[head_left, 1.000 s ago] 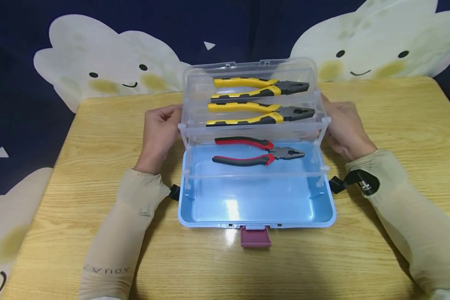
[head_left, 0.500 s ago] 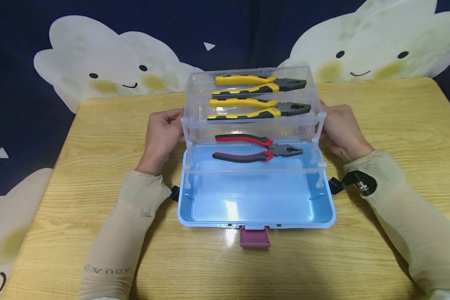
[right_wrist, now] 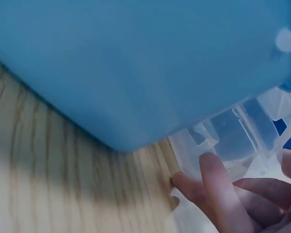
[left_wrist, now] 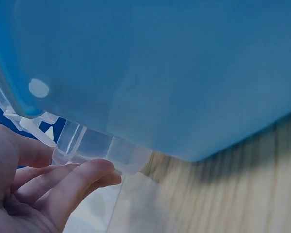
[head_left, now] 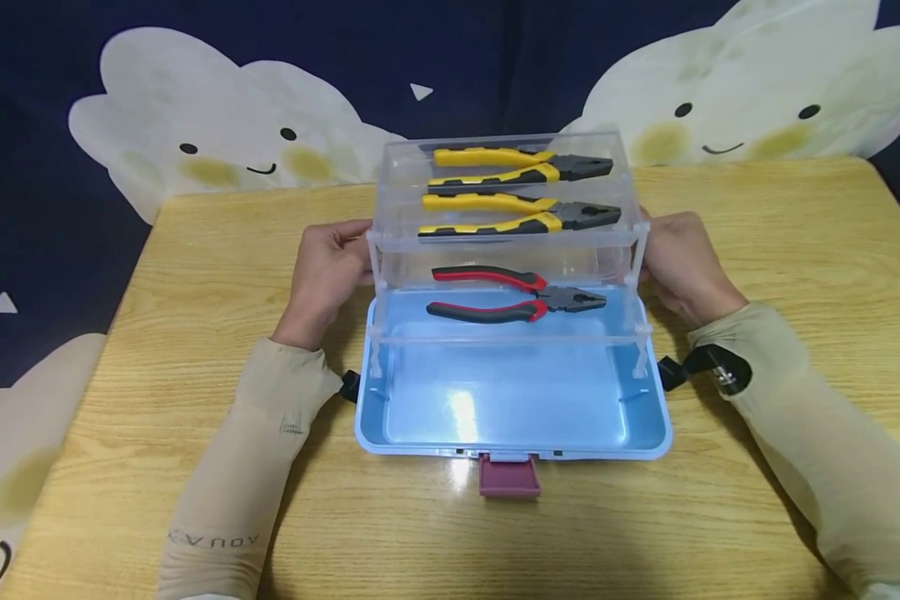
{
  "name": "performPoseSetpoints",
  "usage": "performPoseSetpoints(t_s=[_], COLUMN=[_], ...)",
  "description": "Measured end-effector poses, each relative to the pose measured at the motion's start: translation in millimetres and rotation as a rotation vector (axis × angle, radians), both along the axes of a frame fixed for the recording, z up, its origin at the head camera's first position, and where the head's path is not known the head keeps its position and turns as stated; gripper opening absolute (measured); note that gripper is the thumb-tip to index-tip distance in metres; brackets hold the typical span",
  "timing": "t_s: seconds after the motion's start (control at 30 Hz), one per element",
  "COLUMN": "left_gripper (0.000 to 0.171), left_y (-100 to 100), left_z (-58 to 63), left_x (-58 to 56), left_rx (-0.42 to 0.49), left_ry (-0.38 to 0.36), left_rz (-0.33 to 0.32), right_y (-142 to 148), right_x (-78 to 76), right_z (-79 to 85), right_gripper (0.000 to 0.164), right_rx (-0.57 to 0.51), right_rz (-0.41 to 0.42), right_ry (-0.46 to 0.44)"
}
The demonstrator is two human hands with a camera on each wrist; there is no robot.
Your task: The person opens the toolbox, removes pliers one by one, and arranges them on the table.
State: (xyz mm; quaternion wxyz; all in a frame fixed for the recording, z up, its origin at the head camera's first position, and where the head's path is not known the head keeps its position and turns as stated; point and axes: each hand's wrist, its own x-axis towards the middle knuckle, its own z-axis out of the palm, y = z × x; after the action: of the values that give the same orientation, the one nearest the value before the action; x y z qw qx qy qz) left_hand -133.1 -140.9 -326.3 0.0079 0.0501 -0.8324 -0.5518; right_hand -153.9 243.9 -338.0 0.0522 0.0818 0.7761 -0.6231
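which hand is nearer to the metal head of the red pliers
Right. The right hand is to the right of the metal head, outside the clear tray. The left hand is farther, on the opposite side, beyond the handles.

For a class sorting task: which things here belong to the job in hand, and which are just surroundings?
Job: left hand and right hand, holding the clear lid; blue box; clear trays; yellow pliers; red-handled pliers.

Surroundings: wooden table; cloud-print cloth.

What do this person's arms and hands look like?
The left hand and right hand are gloveless. The left sleeve is beige with dark lettering, a small print and, at its end, a black piece. The right sleeve, also beige, has a black fitting near the wrist.
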Motion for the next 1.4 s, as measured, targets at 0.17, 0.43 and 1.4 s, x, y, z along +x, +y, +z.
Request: performPoseSetpoints(t_s=[0.17, 0.43, 1.4], left_gripper=[0.032, 0.034, 0.041], left_y=[1.4, 1.9, -9.0], left_z=[0.0, 0.7, -1.7], left_x=[-0.6, 1.3, -1.1], left_rx=[-0.003, -0.008, -0.014], left_ry=[-0.021, -0.077, -0.134], left_rz=[-0.008, -0.012, -0.158], right_y=[-1.1, -2.8, 11.0], right_x=[2.2, 2.5, 1.3], right_z=[-0.3, -2.4, 2.8], right_gripper=[0.055, 0.059, 0.060], right_rx=[0.162, 0.443, 0.542], right_rz=[-0.005, -0.001, 0.200], right_ry=[0.068, 0.115, 0.085])
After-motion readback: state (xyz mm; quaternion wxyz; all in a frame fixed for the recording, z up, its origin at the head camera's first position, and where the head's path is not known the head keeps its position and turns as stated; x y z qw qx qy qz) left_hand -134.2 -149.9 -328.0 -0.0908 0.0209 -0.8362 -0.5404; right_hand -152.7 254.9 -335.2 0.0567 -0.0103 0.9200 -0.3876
